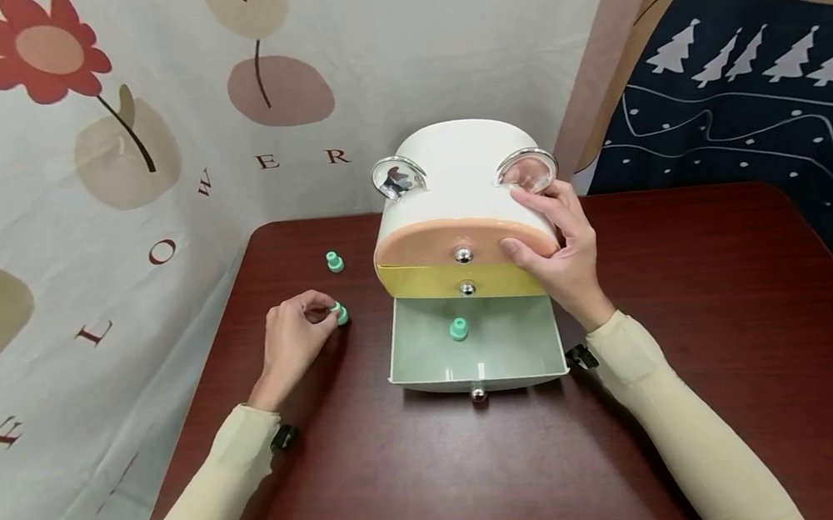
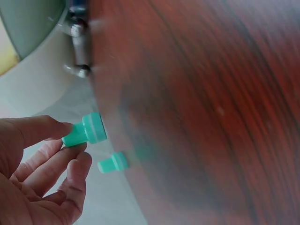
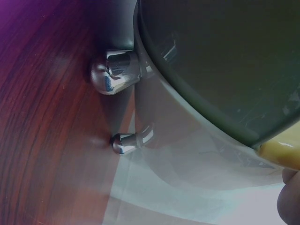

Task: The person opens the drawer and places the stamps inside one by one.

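My left hand (image 1: 296, 338) pinches a small green stepped plug (image 2: 86, 130) between thumb and fingers, low over the table's left side. A second green plug (image 1: 335, 262) stands on the table beyond that hand. A third green plug (image 1: 458, 329) sits inside the pulled-out pale green bottom drawer (image 1: 426, 359) of a small white drawer box (image 1: 462, 155). My right hand (image 1: 569, 249) grips the box's right side, thumb on the orange front and fingers near a shiny ear. In the right wrist view only a fingertip (image 3: 289, 201) shows.
The yellow middle drawer (image 1: 426, 282) and orange top drawer (image 1: 423, 247) are pushed in, each with a silver knob. The open drawer juts toward me. A fabric backdrop (image 1: 188, 81) hangs behind the dark red wooden table (image 1: 378, 481). Short metallic legs (image 3: 126, 143) support the box.
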A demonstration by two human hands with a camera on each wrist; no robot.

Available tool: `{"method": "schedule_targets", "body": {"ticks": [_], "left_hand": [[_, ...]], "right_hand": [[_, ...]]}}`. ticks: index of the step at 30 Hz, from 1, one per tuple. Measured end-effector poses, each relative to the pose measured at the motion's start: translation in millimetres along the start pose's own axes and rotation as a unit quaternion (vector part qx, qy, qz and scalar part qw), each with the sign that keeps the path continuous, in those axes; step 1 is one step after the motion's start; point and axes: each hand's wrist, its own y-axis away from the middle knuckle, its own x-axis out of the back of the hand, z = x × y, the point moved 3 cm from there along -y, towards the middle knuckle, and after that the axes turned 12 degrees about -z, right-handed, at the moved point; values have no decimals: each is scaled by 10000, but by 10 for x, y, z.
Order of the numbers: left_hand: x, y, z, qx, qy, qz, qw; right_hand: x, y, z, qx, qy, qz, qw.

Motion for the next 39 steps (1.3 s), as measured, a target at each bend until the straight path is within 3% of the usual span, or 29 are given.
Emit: {"method": "schedule_targets", "body": {"ticks": [5, 14, 21, 29, 33, 39], "left_hand": [[27, 75, 162, -185, 230, 1, 9996], [99, 266, 478, -568, 361, 667, 9955], [93, 340, 691, -832, 710, 879, 9901], [-25, 350, 854, -1168, 1040, 678, 9854], [-123, 348, 943, -1522, 1116, 520, 9807], [-345, 304, 1082, -1996, 1154, 40, 9731]], "right_hand": [[17, 15, -2, -5, -37, 39, 10000], [3, 16, 5, -50, -34, -37, 10000], [8, 22, 20, -83, -10, -26, 10000], [4, 31, 34, -126, -39, -29, 9999], [-3, 23, 32, -93, -41, -25, 9999], [-1, -4, 19, -6, -20, -4, 10000]]}}
